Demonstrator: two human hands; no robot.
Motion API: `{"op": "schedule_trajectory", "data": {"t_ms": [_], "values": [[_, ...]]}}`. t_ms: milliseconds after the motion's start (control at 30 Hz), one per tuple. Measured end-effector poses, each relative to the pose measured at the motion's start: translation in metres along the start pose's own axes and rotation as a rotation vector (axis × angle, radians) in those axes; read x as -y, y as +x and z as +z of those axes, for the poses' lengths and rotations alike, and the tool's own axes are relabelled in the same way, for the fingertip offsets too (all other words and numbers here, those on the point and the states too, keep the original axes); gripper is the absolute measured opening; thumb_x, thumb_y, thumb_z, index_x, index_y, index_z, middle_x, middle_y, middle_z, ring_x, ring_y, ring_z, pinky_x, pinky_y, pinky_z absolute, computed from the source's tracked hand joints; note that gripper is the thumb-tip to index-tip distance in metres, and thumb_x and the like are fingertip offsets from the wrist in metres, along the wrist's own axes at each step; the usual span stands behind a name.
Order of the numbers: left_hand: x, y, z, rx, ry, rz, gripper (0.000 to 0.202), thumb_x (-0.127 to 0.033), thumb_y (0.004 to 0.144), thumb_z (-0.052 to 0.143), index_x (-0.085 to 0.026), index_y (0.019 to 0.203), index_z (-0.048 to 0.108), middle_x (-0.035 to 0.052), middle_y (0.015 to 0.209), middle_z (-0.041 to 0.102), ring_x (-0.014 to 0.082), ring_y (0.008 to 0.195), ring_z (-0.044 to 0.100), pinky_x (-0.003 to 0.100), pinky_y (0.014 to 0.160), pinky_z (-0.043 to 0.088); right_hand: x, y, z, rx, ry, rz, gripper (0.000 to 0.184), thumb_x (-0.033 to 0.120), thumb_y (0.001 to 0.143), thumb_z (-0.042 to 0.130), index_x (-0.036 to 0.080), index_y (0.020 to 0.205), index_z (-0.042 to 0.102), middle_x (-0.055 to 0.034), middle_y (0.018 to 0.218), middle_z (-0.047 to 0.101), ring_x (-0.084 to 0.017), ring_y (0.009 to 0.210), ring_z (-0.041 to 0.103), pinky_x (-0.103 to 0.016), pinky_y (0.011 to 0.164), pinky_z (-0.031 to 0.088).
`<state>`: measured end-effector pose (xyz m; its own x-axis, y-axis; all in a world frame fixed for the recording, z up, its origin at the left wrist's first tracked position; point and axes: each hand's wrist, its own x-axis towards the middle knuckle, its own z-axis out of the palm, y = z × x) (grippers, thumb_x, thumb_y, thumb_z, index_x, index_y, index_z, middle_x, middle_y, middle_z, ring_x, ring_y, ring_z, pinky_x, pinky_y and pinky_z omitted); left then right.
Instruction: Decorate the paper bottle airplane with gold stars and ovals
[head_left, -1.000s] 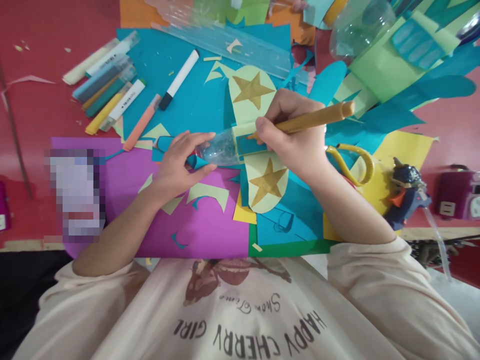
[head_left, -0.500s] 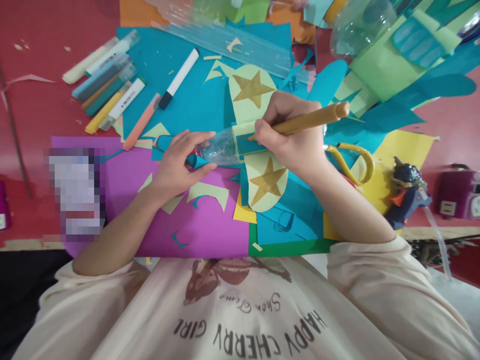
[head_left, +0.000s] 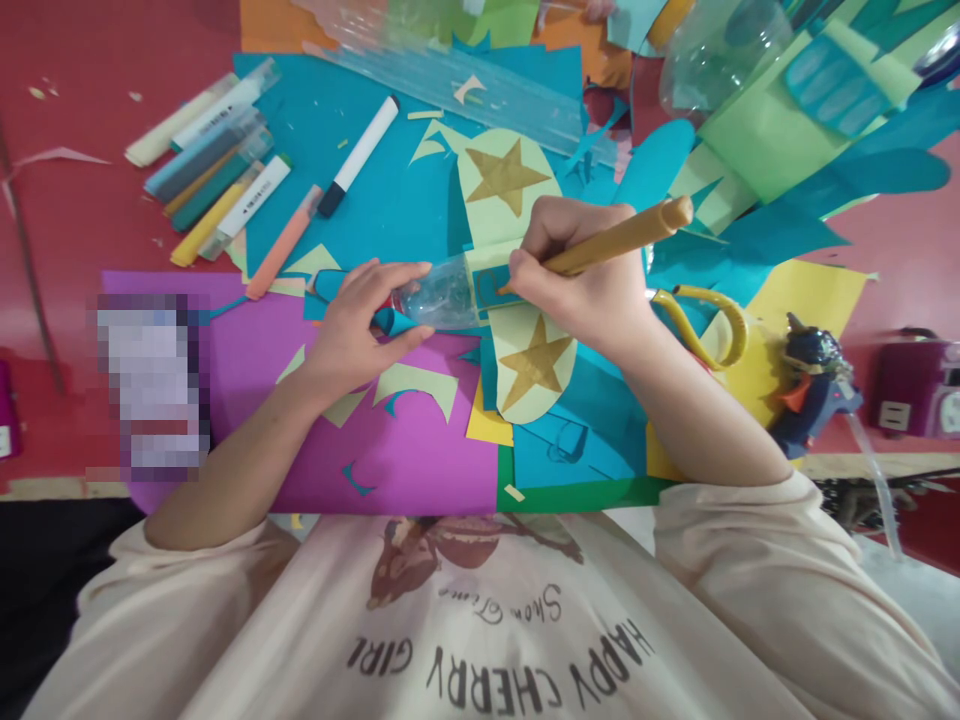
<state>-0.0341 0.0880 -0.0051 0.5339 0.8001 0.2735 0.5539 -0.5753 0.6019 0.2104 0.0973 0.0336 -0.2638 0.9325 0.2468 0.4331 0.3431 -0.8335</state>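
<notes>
A clear plastic bottle (head_left: pixel 439 297) lies on its side on the coloured paper, fitted with pale green paper wings (head_left: pixel 504 185) that carry gold stars. My left hand (head_left: pixel 358 327) grips the bottle's neck end, fingers wrapped around it. My right hand (head_left: pixel 581 280) is closed around a gold marker (head_left: pixel 619 237), whose tip touches a blue paper patch (head_left: pixel 491 288) on the bottle's body between the wings.
Several markers (head_left: pixel 217 170) lie at the back left on blue paper. Yellow-handled scissors (head_left: pixel 705 325) and a blue glue gun (head_left: pixel 814 385) sit to the right. Another clear bottle (head_left: pixel 720 50) and cut paper scraps crowd the back. A purple sheet (head_left: pixel 390 450) lies near me.
My right hand and the gold marker have shifted slightly left and down along the blue patch. The left hand and bottle have stayed still.
</notes>
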Motion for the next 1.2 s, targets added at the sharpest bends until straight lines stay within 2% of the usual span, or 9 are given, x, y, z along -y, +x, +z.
{"op": "schedule_trajectory", "data": {"t_ms": [133,300,400,700,833,1000,1067,1200], "values": [[-0.001,0.001,-0.001,0.046,0.018,-0.08,0.044,-0.04,0.088,0.064,-0.039,0.13,0.052,-0.0032,0.129,0.066,0.0247,0.118,0.063,0.05,0.117,0.039,0.001,0.0,-0.001,0.016,0.002,0.016,0.032,0.025,0.081,0.063,0.022,0.061,0.038,0.0023,0.058,0.04,-0.012,0.063,0.049,-0.03,0.06,0.052],[-0.001,0.0,-0.001,0.021,-0.004,-0.026,0.043,-0.042,0.09,0.061,-0.033,0.131,0.051,-0.0016,0.129,0.065,0.024,0.117,0.064,0.048,0.117,0.04,0.003,-0.002,-0.001,0.023,-0.004,0.038,0.034,0.027,0.08,0.065,0.023,0.062,0.037,0.0029,0.057,0.037,-0.012,0.06,0.044,-0.029,0.056,0.05],[-0.001,0.0,-0.001,0.012,-0.001,-0.012,0.043,-0.042,0.091,0.061,-0.034,0.131,0.051,-0.0013,0.129,0.066,0.0238,0.116,0.064,0.048,0.116,0.04,0.003,-0.002,0.0,0.011,0.007,0.047,0.034,0.028,0.08,0.066,0.023,0.062,0.038,0.0035,0.056,0.036,-0.011,0.058,0.041,-0.028,0.054,0.048],[-0.001,0.001,-0.001,0.049,0.037,-0.091,0.044,-0.041,0.088,0.064,-0.038,0.13,0.052,-0.0025,0.129,0.066,0.0247,0.118,0.063,0.05,0.117,0.039,-0.001,-0.001,0.001,0.03,0.05,-0.013,0.039,0.036,0.08,0.071,0.022,0.059,0.042,0.0046,0.053,0.041,-0.008,0.054,0.042,-0.024,0.052,0.047],[-0.002,0.001,-0.001,0.04,0.015,-0.059,0.042,-0.041,0.088,0.062,-0.038,0.129,0.053,-0.0026,0.128,0.066,0.0234,0.115,0.064,0.048,0.117,0.04,0.004,0.002,0.002,-0.011,0.151,-0.036,0.045,0.05,0.079,0.071,0.021,0.058,0.044,0.0055,0.051,0.048,-0.006,0.047,0.043,-0.023,0.045,0.042],[0.0,0.001,-0.002,0.041,0.024,-0.085,0.042,-0.04,0.088,0.063,-0.036,0.128,0.054,-0.0021,0.125,0.067,0.0237,0.113,0.065,0.049,0.117,0.039,0.015,0.003,-0.004,-0.183,0.347,0.009,0.046,0.061,0.08,0.065,0.023,0.064,0.044,0.0059,0.049,0.056,-0.005,0.036,0.045,-0.023,0.036,0.035],[0.001,0.001,-0.004,0.04,0.032,-0.094,0.042,-0.039,0.087,0.063,-0.034,0.128,0.053,-0.0016,0.124,0.068,0.0233,0.113,0.065,0.05,0.118,0.037,0.018,0.004,-0.007,-0.206,0.346,0.02,0.046,0.061,0.079,0.066,0.024,0.065,0.045,0.0057,0.049,0.056,-0.006,0.036,0.045,-0.024,0.036,0.034],[0.001,0.002,-0.008,0.044,0.045,-0.077,0.041,-0.037,0.089,0.062,-0.034,0.128,0.052,-0.0019,0.125,0.066,0.0217,0.112,0.065,0.049,0.12,0.035,0.02,0.004,-0.009,-0.161,0.248,0.03,0.046,0.064,0.076,0.068,0.024,0.066,0.048,0.0035,0.057,0.056,-0.008,0.043,0.049,-0.026,0.041,0.037]]}}
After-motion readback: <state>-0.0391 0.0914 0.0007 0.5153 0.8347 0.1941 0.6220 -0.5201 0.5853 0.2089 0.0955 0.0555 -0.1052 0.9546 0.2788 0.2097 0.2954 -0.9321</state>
